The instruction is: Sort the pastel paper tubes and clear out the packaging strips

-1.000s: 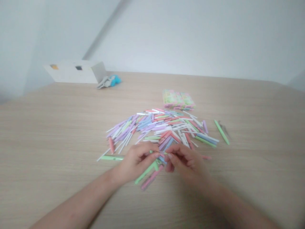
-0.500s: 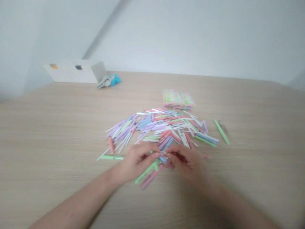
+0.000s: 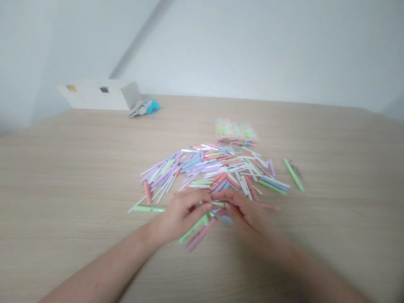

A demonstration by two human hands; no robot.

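Note:
Both hands meet at the near edge of a loose heap of pastel pens and thin white sticks (image 3: 217, 167). My left hand (image 3: 186, 210) is closed, thumb against fingers, at one end of a small light green pen part (image 3: 217, 203). My right hand (image 3: 244, 212) pinches the other end, its fingertips touching those of my left. Blur and fingers hide most of the part. Below the fingers a green pen (image 3: 192, 230) and a pink pen (image 3: 200, 236) stick out towards me; whether they rest on the table is unclear. Something blue (image 3: 225, 219) shows under my right fingers.
Behind the heap lies a stack of green and pink packets (image 3: 236, 131). A green pen (image 3: 293, 174) lies apart at right beside a small dark object (image 3: 297, 171). At the back left stand a white box (image 3: 97, 97) and a crumpled grey and blue item (image 3: 145, 107).
My right fingers have shifted left and stretched over to meet my left fingertips. A light green part now shows between the hands, where a bluish piece showed before.

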